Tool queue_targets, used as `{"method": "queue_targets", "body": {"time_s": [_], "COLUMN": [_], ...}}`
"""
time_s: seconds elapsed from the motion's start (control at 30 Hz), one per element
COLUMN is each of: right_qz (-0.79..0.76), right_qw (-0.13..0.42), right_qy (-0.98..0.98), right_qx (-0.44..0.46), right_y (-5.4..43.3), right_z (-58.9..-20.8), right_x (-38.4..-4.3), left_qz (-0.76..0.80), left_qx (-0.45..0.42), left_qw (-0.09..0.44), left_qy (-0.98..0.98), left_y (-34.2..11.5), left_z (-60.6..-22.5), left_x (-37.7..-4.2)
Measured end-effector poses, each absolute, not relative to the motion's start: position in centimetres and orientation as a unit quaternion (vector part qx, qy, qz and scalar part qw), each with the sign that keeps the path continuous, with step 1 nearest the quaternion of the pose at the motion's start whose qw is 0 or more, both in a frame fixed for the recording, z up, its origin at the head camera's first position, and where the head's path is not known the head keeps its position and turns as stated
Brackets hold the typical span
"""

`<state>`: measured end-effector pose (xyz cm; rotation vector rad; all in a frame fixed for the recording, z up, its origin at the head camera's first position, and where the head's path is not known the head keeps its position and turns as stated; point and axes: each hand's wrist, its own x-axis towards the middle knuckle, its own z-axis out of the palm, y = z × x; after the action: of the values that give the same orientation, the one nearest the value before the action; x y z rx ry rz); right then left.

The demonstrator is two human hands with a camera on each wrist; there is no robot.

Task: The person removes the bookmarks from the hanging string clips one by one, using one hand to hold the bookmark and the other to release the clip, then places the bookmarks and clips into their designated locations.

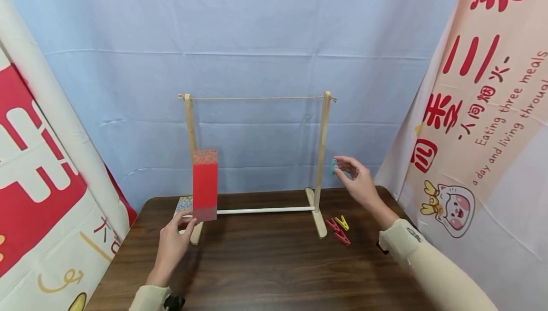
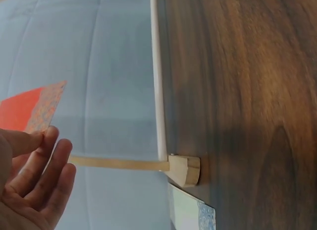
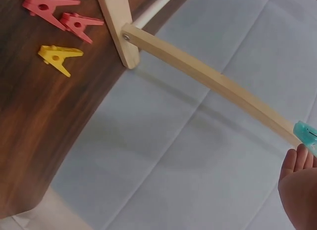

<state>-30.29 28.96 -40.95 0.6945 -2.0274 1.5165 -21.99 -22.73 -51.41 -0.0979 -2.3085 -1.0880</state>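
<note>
My left hand [image 1: 173, 242] pinches a red card [image 1: 205, 182] with speckled ends by its lower corner, between thumb and fingers. The card stands upright in front of the rack's left wooden post [image 1: 190, 123]. In the left wrist view, the thumb and forefinger meet at the speckled end of the card [image 2: 47, 109]. Over on the right, my right hand [image 1: 361, 185] holds a teal clothespin [image 1: 333, 166] between thumb and fingertips, just right of the right post [image 1: 324, 140]. The right wrist view shows only part of this clothespin [image 3: 303, 133] at its edge.
A string [image 1: 257, 98] runs between the post tops, and a white rod [image 1: 265, 210] joins the posts low down. Red clothespins [image 3: 44, 6] and a yellow clothespin [image 3: 57, 57] lie by the right foot. Another patterned card [image 2: 185, 210] lies by the left foot.
</note>
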Motion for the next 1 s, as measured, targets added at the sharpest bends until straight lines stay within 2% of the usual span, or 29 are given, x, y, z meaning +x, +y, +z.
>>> {"method": "queue_targets", "body": {"time_s": [0.47,0.77,1.0], "right_qz": [0.55,0.534,0.53], "right_qw": [0.264,0.26,0.273], "right_qy": [-0.758,-0.775,-0.774], "right_qx": [0.231,0.218,0.213], "right_y": [29.3,28.7,30.2], "right_z": [-43.0,-42.0,-44.7], "right_x": [-29.3,-26.3,-27.8], "left_qz": [-0.392,-0.377,-0.371], "left_qx": [-0.017,-0.007,-0.003], "left_qw": [0.285,0.289,0.295], "left_qy": [-0.875,-0.88,-0.881], "left_y": [-24.0,-25.0,-25.8], "left_z": [-52.0,-52.3,-52.5], "left_x": [-21.3,-20.5,-20.3]}}
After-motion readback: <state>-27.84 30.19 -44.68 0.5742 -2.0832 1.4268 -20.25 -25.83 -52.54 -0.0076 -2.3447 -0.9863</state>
